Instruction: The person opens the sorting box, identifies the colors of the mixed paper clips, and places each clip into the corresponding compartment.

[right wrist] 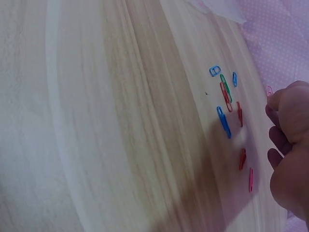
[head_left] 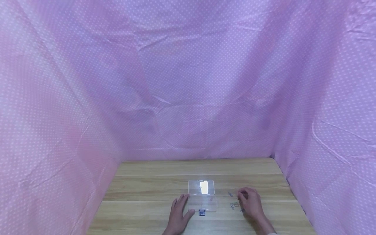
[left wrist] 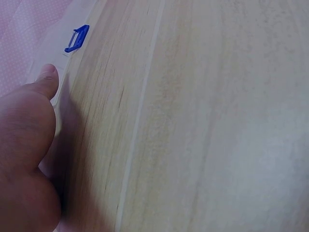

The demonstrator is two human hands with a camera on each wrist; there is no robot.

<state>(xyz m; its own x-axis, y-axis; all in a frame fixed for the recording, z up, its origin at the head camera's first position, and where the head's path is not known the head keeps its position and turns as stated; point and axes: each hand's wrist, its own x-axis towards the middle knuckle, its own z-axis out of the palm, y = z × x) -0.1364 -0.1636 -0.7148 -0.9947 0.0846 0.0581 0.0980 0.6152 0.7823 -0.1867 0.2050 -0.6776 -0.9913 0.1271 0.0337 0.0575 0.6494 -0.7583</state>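
A clear plastic box (head_left: 201,195) lies open on the wooden table (head_left: 147,192), its blue latch (head_left: 201,212) at the near edge. My left hand (head_left: 181,205) rests flat on the table beside the box's left side. In the left wrist view its thumb (left wrist: 46,79) lies against the box's edge, below the blue latch (left wrist: 77,37). My right hand (head_left: 244,196) is to the right of the box, fingers curled. In the right wrist view the right hand (right wrist: 277,104) pinches a pink paper clip (right wrist: 269,90). Several coloured paper clips (right wrist: 226,104) lie loose on the wood beside it.
Pink dotted cloth (head_left: 188,81) hangs as walls at the back and on both sides of the table. More loose paper clips (head_left: 234,205) lie between the box and my right hand. Bare wood (head_left: 194,166) stretches behind the box.
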